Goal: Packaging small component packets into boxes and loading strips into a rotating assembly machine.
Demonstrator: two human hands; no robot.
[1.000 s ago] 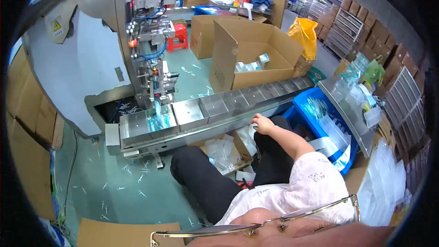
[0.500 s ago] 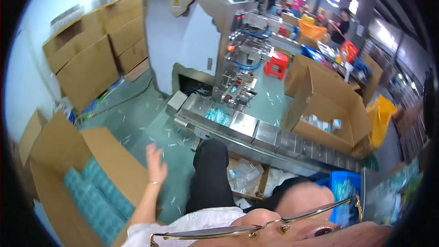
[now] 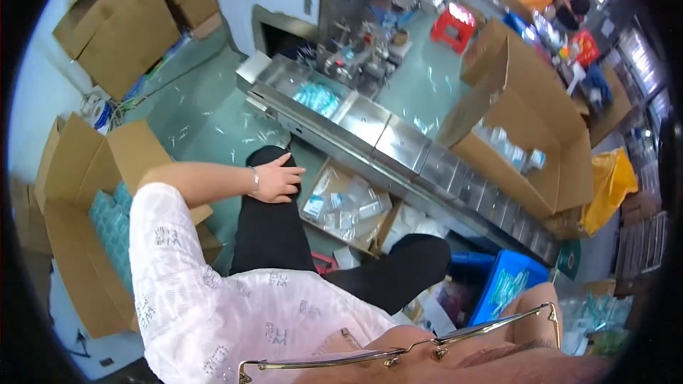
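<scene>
My left hand [image 3: 277,179] rests palm down on my left knee [image 3: 269,160], fingers spread, holding nothing. Part of my right arm [image 3: 537,304] shows at the lower right, beside a blue bin [image 3: 491,299] with thin teal-tipped plastic pieces inside. No right hand can be seen. Just beyond my knees runs a steel conveyor [image 3: 363,124] with flat metal trays. A pile of small clear-and-teal plastic pieces [image 3: 317,99] lies in its far left section. Below the conveyor, by my left knee, sits an open cardboard box [image 3: 377,238] holding clear plastic packs with white-and-blue labels.
To my left, a large open carton [image 3: 82,270] holds teal bubble-textured packs [image 3: 107,224]. Across the conveyor stand another big carton [image 3: 555,171], a yellow bag [image 3: 612,188] and a red stool [image 3: 453,27]. A machine [image 3: 356,50] adjoins the conveyor. White scraps litter the green floor [image 3: 206,117].
My left hand has come from above the floor beside the left carton onto my left knee. My view has tilted downward, so more of my lap shows.
</scene>
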